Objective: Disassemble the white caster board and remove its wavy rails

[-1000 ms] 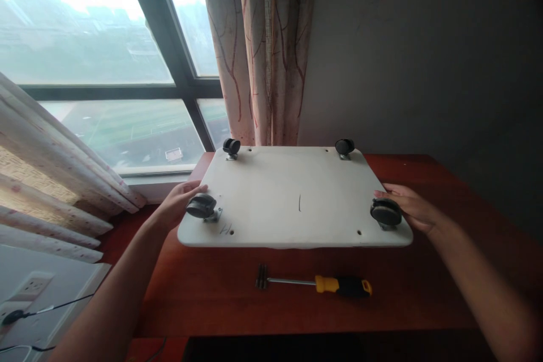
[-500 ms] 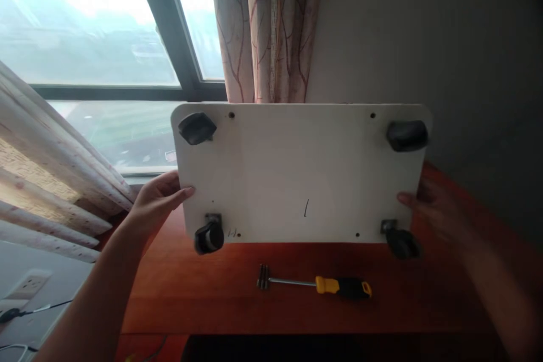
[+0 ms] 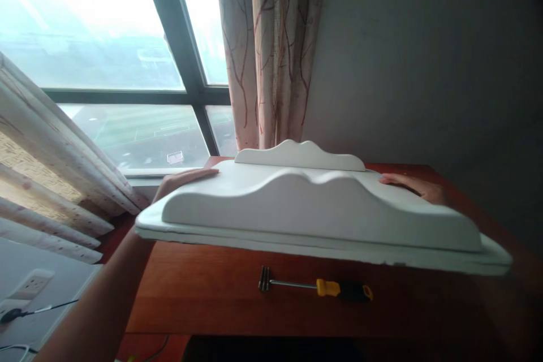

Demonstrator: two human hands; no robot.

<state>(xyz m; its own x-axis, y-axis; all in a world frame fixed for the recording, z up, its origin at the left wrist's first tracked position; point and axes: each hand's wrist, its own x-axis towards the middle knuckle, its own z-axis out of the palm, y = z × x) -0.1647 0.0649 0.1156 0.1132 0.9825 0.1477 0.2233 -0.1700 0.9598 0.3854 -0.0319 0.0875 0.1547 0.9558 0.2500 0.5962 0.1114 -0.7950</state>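
A white board (image 3: 148, 218) with two wavy-edged rails, a front one (image 3: 314, 209) and a back one (image 3: 297, 155), is held up over the wooden table. My left hand (image 3: 182, 179) grips its left end, fingers over the top face. At the right end my right hand (image 3: 418, 186) holds it the same way, its wrist partly hidden behind the board. The casters on the underside are out of sight now. Below the front edge lie a yellow and black screwdriver (image 3: 339, 289) and several short screws (image 3: 263, 279) side by side at its tip.
The reddish wooden table (image 3: 203, 294) spans the area under the board. A window (image 3: 127, 136) and patterned curtains (image 3: 275, 68) stand behind, with a grey wall (image 3: 424, 56) at right. A wall socket (image 3: 34, 284) with a plugged cord is at lower left.
The board has tipped from showing its caster side to lying nearly flat, with its railed top face up and one long edge nearer me. Both hands kept hold of its ends.
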